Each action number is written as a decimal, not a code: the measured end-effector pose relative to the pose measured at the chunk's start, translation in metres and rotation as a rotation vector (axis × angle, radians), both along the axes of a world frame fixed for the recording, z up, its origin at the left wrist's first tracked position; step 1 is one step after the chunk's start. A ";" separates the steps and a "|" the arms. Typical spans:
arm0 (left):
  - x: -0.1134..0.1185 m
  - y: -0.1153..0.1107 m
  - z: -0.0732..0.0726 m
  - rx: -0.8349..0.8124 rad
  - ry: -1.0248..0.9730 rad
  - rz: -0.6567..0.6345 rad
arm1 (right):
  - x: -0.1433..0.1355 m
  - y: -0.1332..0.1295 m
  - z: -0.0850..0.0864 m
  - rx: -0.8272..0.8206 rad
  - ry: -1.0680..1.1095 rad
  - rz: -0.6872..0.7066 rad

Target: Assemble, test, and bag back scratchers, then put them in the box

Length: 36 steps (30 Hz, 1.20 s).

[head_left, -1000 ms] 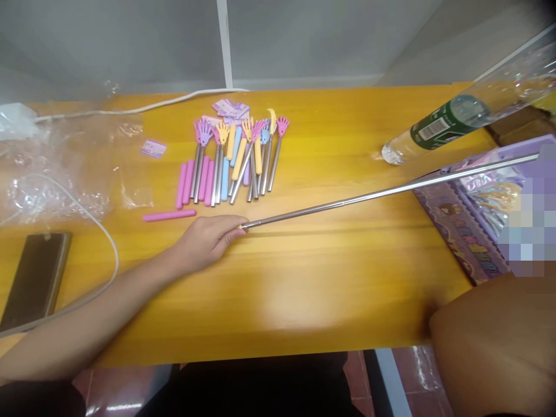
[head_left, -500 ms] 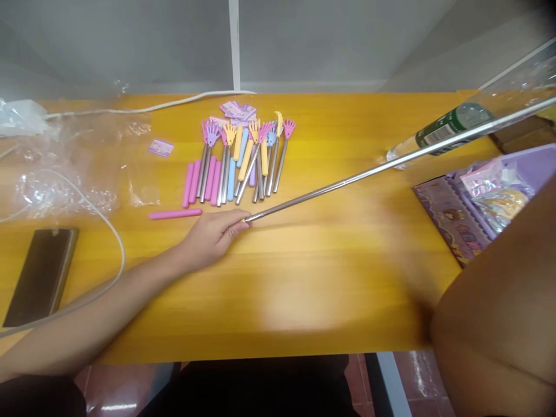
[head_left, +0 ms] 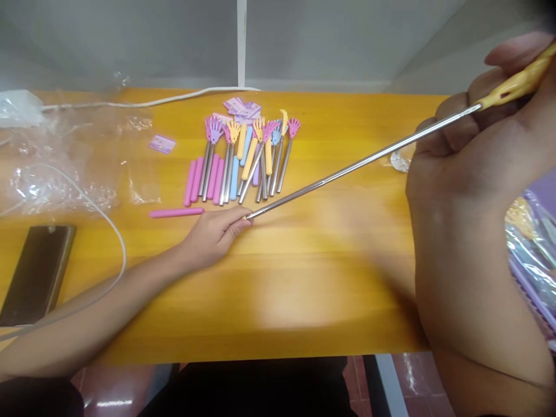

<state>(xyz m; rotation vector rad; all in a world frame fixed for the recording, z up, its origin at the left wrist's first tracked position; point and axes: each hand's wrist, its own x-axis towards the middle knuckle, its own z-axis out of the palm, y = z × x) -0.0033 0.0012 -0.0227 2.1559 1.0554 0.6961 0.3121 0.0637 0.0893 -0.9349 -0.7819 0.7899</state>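
A telescopic back scratcher [head_left: 365, 163] with a metal rod and a yellow hand-shaped head slants across the table, pulled out long. My left hand [head_left: 217, 231] is closed around its lower end, where only a bit of yellow shows. At the upper right, my right hand [head_left: 469, 156] wraps its fingers about the yellow head [head_left: 512, 87]. Behind my left hand lie several shorter back scratchers [head_left: 294, 127] with pink, purple, yellow and blue heads. Loose coloured handle sleeves [head_left: 190, 183] lie among them, and a single pink sleeve [head_left: 176, 213] lies crosswise beside my left wrist.
Small printed cards [head_left: 243, 109] lie behind the scratchers. On the left are clear plastic bags [head_left: 78, 174], a white cable [head_left: 121, 237] and a dark phone-like slab [head_left: 37, 275]. At right, my right arm partly covers a clear bottle [head_left: 399, 161] and bagged items [head_left: 532, 231] by a purple tray.
My right hand has come into view from the right with the yellow head, and the rod between my hands looks shorter. My left hand has barely moved.
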 end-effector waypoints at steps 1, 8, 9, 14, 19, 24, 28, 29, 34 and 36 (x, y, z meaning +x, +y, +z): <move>0.000 0.000 0.000 0.003 0.001 0.001 | -0.001 -0.001 0.000 0.037 -0.024 -0.027; -0.001 0.001 -0.001 -0.013 -0.014 0.007 | -0.035 -0.003 -0.030 0.124 -0.142 -0.055; -0.001 0.001 -0.002 -0.013 -0.016 0.007 | -0.041 -0.005 -0.036 0.110 -0.152 -0.037; 0.000 0.000 -0.003 0.007 -0.020 0.003 | -0.057 -0.014 -0.045 0.099 -0.126 -0.037; 0.001 -0.001 -0.001 0.027 -0.053 -0.008 | -0.063 -0.020 -0.042 0.086 -0.107 -0.056; 0.001 0.000 0.000 0.004 -0.050 -0.017 | -0.065 -0.023 -0.053 0.007 -0.207 -0.052; 0.001 -0.001 0.000 -0.005 -0.041 -0.010 | -0.063 -0.021 -0.052 0.005 -0.231 -0.052; 0.002 -0.001 0.000 -0.003 -0.042 -0.010 | -0.063 -0.021 -0.050 0.017 -0.218 -0.062; 0.003 0.000 -0.001 0.018 -0.052 -0.022 | -0.076 -0.036 -0.064 -0.010 -0.200 -0.018; 0.003 0.000 -0.001 0.023 -0.050 -0.031 | -0.087 -0.052 -0.080 -0.088 -0.231 0.170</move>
